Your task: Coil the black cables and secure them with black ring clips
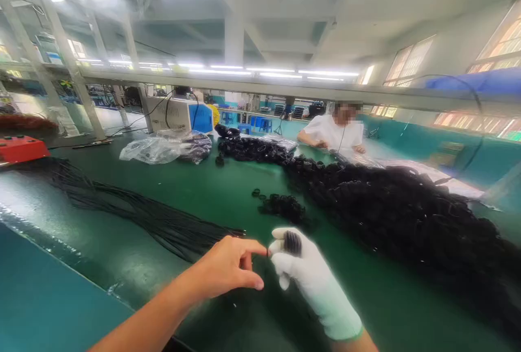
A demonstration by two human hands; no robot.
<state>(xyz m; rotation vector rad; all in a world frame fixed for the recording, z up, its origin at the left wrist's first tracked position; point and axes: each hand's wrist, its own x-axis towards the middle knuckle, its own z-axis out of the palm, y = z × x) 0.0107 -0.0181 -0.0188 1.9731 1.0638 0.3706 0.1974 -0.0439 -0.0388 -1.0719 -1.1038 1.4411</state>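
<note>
My left hand (228, 268) is bare, with its index finger stretched out and its thumb held apart below. Its index fingertip meets the fingers of my right hand (299, 265), which wears a white glove. A small dark piece shows at that contact, too small to make out. Several black rings (292, 243) sit stacked side by side at the curled gloved fingers. Just beyond lies a small heap of similar black rings (285, 208) on the green tabletop (240, 178). A bundle of long black cords (150, 213) ends near my left hand.
A long mound of black rings (391, 216) runs along the right side. Clear plastic bags (166, 145) lie farther back, near a blue and white machine (183, 115). On the left stands a red box (24, 148). A person in white (336, 132) sits across the table.
</note>
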